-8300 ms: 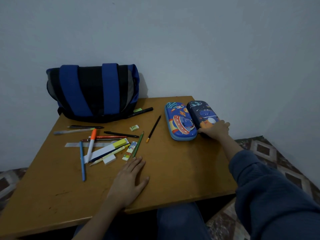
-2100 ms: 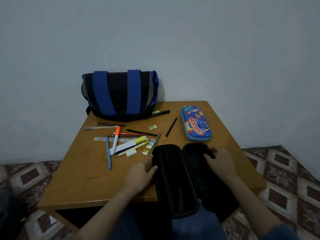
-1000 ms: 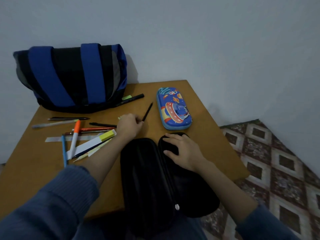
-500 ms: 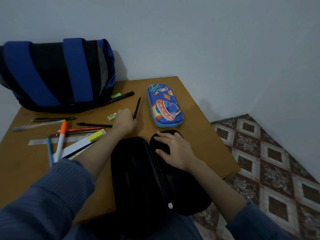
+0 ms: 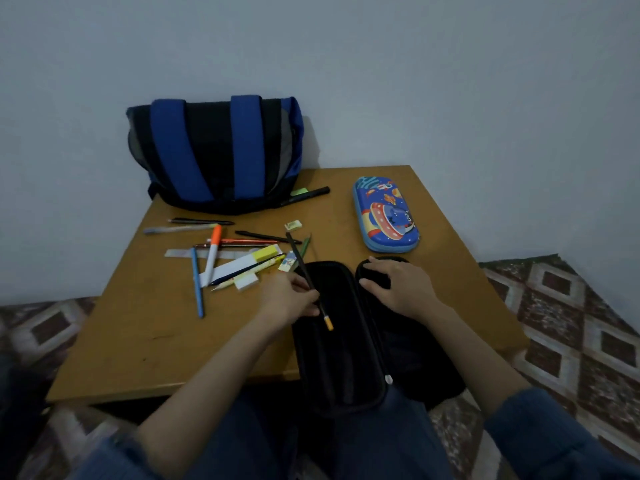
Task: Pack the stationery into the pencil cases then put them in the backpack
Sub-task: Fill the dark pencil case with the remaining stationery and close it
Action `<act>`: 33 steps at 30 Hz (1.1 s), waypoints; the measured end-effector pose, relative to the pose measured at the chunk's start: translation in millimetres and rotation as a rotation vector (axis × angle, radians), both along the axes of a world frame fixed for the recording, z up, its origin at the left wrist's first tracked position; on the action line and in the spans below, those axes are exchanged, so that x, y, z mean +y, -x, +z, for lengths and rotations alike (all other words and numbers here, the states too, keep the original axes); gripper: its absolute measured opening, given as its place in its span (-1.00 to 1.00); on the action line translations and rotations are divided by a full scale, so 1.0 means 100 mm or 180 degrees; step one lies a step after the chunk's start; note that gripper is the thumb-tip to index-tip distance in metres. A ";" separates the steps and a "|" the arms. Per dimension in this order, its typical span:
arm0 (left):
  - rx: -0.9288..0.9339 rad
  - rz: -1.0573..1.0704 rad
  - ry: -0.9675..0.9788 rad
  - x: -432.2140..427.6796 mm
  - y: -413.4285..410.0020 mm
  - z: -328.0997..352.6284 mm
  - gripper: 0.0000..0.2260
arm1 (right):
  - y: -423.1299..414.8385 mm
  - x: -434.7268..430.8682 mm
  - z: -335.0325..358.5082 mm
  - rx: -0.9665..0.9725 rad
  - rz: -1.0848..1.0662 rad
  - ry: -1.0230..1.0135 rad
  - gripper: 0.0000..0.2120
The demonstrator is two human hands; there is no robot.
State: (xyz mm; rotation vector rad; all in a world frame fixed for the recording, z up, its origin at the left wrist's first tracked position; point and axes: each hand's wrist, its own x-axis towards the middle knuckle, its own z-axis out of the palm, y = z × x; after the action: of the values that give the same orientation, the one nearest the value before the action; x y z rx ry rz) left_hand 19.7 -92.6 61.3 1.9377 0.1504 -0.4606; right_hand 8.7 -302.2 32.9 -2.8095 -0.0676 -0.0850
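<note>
Wooden tabletop (image 5: pixel 145 341), centre frame: left hand (image 5: pixel 289 301) pinches a thin, stiff, light pencil (image 5: pixel 306 277) mid-shaft above the open black case (image 5: pixel 341 341). Right hand (image 5: pixel 401 289), fingers spread, presses the case's other half.

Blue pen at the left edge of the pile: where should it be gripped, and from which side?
Pinch the blue pen at its near end, from above, across the barrel. That end lies alone on bare table; its far end crosses the ruler beside the orange-capped marker.
</note>
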 end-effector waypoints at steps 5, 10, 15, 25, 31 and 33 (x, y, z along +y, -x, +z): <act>-0.0043 -0.0080 -0.0169 0.05 0.20 -0.09 -0.91 | 0.00 0.01 0.00 -0.0054 -0.0064 -0.0031 -0.59; 0.0132 -0.0431 -0.0445 -0.07 0.37 -0.07 -0.84 | -0.02 0.00 0.03 -0.0059 -0.0117 0.0053 -0.60; 0.0302 -0.0533 -0.0419 -0.12 0.48 -0.11 -0.76 | -0.02 0.00 0.02 -0.0079 -0.0092 0.0047 -0.60; -0.0120 -0.0746 -0.0599 -0.15 0.60 -0.08 -0.77 | 0.00 0.02 0.01 -0.0186 -0.0025 0.0115 -0.50; -0.0695 -0.0646 -0.0549 -0.13 0.61 -0.15 -0.85 | 0.00 0.01 0.00 -0.0172 -0.0003 0.0149 -0.48; -0.0800 -0.0554 -0.0523 -0.12 0.62 -0.16 -0.82 | 0.00 0.01 0.00 -0.0183 -0.0009 0.0146 -0.48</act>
State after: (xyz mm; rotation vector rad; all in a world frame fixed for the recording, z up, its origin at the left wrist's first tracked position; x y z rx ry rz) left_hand -42.5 -104.4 45.0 2.1617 -0.1482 -0.3222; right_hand 8.8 -300.7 32.9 -2.8529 -0.0798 -0.1669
